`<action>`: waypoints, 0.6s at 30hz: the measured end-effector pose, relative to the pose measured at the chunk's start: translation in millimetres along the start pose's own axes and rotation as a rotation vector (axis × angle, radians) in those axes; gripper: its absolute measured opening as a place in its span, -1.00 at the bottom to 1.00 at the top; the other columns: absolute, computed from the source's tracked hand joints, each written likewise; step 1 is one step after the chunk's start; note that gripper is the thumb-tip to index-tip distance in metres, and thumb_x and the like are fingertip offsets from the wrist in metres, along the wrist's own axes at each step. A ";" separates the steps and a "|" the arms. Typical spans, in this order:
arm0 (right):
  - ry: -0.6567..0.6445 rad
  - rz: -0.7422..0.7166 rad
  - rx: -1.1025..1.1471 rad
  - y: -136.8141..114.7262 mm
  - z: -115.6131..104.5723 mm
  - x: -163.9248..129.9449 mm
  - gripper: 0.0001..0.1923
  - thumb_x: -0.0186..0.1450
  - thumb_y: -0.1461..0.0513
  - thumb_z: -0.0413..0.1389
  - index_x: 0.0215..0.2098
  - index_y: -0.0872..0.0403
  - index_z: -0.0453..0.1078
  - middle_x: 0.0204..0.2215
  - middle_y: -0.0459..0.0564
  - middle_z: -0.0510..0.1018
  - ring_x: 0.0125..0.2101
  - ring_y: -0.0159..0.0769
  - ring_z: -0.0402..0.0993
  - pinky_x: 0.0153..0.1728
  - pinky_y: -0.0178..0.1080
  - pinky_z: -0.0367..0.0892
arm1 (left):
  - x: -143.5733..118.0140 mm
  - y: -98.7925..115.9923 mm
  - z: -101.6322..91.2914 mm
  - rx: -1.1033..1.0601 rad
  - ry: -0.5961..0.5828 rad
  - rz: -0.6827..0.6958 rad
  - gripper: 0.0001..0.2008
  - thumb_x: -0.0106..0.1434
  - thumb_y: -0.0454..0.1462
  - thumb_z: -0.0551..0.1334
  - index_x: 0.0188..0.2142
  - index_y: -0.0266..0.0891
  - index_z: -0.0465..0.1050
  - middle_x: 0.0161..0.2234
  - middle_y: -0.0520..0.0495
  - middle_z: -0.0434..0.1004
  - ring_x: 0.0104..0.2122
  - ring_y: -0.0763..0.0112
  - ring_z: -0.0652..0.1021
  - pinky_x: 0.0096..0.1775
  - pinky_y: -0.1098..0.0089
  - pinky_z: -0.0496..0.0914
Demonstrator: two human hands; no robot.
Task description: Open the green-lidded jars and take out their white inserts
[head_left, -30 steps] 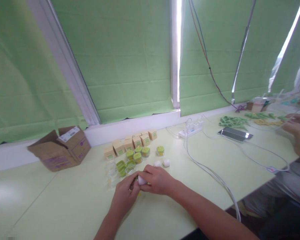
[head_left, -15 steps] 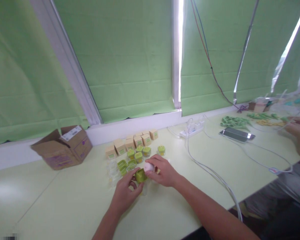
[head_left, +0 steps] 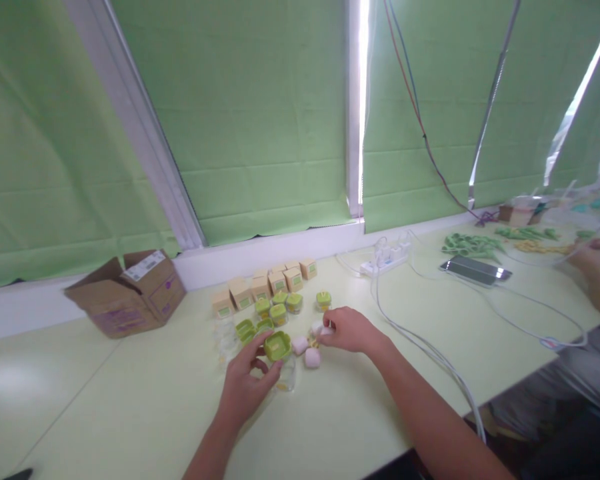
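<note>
My left hand (head_left: pixel 250 380) grips a green lid (head_left: pixel 278 346), its hollow side turned up toward me, above a clear container (head_left: pixel 287 375) on the table. To the right, my right hand (head_left: pixel 347 330) has its fingers closed at a whitish rounded piece (head_left: pixel 319 329). Between the hands lie a pale pink rounded piece (head_left: pixel 300 345) and another pink piece (head_left: pixel 313 358), with small yellow bits (head_left: pixel 313 343) among them. Behind my left hand are loose green lids (head_left: pixel 245 328) and clear containers (head_left: pixel 225 337). Several green-lidded containers (head_left: pixel 279 314) stand farther back.
Small tan boxes (head_left: pixel 260 287) line the back, and an open cardboard carton (head_left: pixel 130 297) stands left. A power strip (head_left: pixel 385 260) trails white cables (head_left: pixel 430 353) across the table. At right are a dark phone (head_left: pixel 475 270), green pieces (head_left: pixel 473 245) and another person's hand (head_left: pixel 597 270).
My right hand has moved right, away from the lid where it held a pale rounded piece. The lid is now tilted with its hollow facing me, and the pink pieces have come into view.
</note>
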State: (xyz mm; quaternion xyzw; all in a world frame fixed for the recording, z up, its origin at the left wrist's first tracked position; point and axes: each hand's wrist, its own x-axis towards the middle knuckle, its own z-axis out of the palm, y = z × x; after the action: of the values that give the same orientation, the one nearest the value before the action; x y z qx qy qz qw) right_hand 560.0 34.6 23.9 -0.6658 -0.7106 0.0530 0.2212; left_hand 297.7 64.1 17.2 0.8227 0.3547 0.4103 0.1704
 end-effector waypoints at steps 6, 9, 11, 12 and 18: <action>-0.129 0.072 -0.047 -1.6 -2.2 -2.8 -0.52 -0.08 -0.14 0.22 -0.41 0.05 0.42 -0.46 -0.04 0.47 -0.45 -0.34 0.35 -0.52 -0.37 0.01 | 0.6 -0.5 0.7 -0.051 -0.005 -0.017 -0.57 0.15 -0.26 0.23 0.03 -0.22 0.29 -0.12 -0.08 0.48 -0.37 0.49 0.55 -0.28 0.44 0.49; -0.185 0.082 -0.075 -6.0 -5.0 -3.9 -0.55 -0.06 -0.11 0.21 -0.39 0.06 0.43 -0.45 -0.04 0.49 -0.46 -0.34 0.35 -0.54 -0.36 0.01 | 0.5 -2.8 2.0 -0.074 -0.011 -0.010 -0.56 0.15 -0.26 0.23 0.04 -0.21 0.27 -0.09 -0.08 0.47 -0.29 0.44 0.55 -0.23 0.42 0.50; -0.213 0.076 -0.095 -7.8 -5.8 -4.3 -0.58 -0.04 -0.07 0.20 -0.37 0.06 0.44 -0.44 -0.04 0.49 -0.46 -0.34 0.36 -0.54 -0.36 0.02 | 0.1 -4.3 2.7 -0.072 -0.012 -0.013 -0.55 0.15 -0.26 0.23 0.05 -0.21 0.27 -0.08 -0.09 0.47 -0.28 0.43 0.55 -0.22 0.40 0.50; -0.223 0.072 -0.103 -8.1 -5.8 -4.4 -0.60 -0.03 -0.05 0.20 -0.36 0.06 0.44 -0.44 -0.04 0.50 -0.46 -0.34 0.36 -0.54 -0.36 0.02 | -0.2 -4.8 3.0 -0.070 -0.011 -0.017 -0.55 0.15 -0.25 0.23 0.05 -0.21 0.27 -0.08 -0.09 0.46 -0.29 0.43 0.55 -0.23 0.40 0.50; -0.168 0.037 -0.092 -5.1 -7.2 -4.8 -0.54 -0.07 -0.08 0.24 -0.35 0.06 0.44 -0.39 -0.04 0.49 -0.42 -0.32 0.36 -0.50 -0.35 0.07 | -1.3 -3.7 3.1 -0.099 -0.011 -0.015 -0.56 0.15 -0.25 0.23 0.04 -0.24 0.28 -0.06 -0.15 0.45 -0.33 0.44 0.55 -0.29 0.40 0.52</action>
State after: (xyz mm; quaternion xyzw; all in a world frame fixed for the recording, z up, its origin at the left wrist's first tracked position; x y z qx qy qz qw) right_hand 558.2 27.9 31.1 -0.6816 -0.7158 0.0804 0.1290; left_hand 298.0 65.8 12.5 0.8128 0.3391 0.4218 0.2158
